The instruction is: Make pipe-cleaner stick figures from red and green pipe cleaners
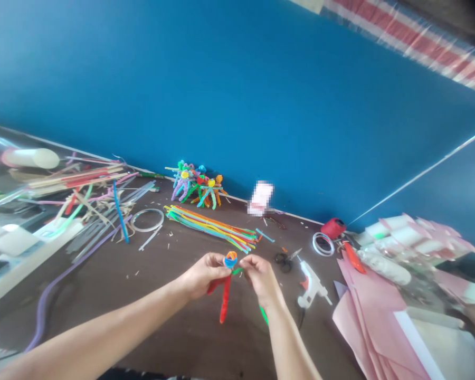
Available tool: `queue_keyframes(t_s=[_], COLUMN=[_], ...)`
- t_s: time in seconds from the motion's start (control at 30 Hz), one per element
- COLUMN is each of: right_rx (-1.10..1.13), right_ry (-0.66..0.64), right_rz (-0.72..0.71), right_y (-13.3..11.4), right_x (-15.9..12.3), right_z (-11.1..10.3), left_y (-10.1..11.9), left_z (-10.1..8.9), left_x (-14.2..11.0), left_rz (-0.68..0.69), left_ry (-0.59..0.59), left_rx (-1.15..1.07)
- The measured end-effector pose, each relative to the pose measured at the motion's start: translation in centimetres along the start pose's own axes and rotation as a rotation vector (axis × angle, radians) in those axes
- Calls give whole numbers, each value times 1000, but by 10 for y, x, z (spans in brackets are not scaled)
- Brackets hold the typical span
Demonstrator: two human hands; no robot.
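Note:
My left hand (206,274) is closed on a small pipe-cleaner figure (230,259) with an orange and blue coiled top. Red pipe-cleaner lengths (224,301) hang down from it below the fingers. Just to the right, my right hand (258,272) pinches a green pipe cleaner (263,315), whose one end reaches the figure while the other trails under the wrist. Beyond both hands lies a bundle of multicoloured pipe cleaners (209,227). Several finished-looking pipe-cleaner figures (200,186) stand in a cluster by the wall.
On the right are a white glue gun (312,284), black-handled scissors (287,259), rolls of tape (323,244) and pink paper sheets (374,311). A clear ring (147,220) and a heap of loose strips (98,200) lie left on the dark table (158,327). A blue wall (221,95) rises behind.

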State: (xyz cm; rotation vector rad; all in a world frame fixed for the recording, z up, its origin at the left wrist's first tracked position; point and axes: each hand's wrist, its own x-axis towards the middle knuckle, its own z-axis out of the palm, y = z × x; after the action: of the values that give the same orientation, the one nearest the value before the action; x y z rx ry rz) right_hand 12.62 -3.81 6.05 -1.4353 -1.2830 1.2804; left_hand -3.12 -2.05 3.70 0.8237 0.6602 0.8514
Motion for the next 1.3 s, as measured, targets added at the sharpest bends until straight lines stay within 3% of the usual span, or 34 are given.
queue_keyframes(t_s=[0.2, 0.33, 0.63, 0.8, 0.9, 1.07, 1.2, 1.3], right_rx=[9, -54, -416, -568, -566, -342, -62, 65], right_ry=[14, 47, 124, 135, 135, 162, 68, -4], right_rz=[41, 10, -228, -341, -348, -249, -23, 108], right_y=[9, 9, 7, -4, -10, -14, -9, -4], right_x=[-4, -6, -23, -34, -32, -19, -10, -9], right_z=[17, 22, 27, 24, 18, 5, 1, 5], left_y=[-5, -4, -9, -9, -5, 5, 5, 2], left_z=[9, 11, 5, -2, -1, 4, 2, 0], left_x=[-3, -2, 6, 7, 7, 4, 0, -1], left_rz=[-30, -15, 154, 198, 195, 103, 4, 5], left_ry=[49, 121, 334, 310, 275, 181, 24, 20], left_rx=[-257, -257, 135, 425, 450, 284, 53, -99])
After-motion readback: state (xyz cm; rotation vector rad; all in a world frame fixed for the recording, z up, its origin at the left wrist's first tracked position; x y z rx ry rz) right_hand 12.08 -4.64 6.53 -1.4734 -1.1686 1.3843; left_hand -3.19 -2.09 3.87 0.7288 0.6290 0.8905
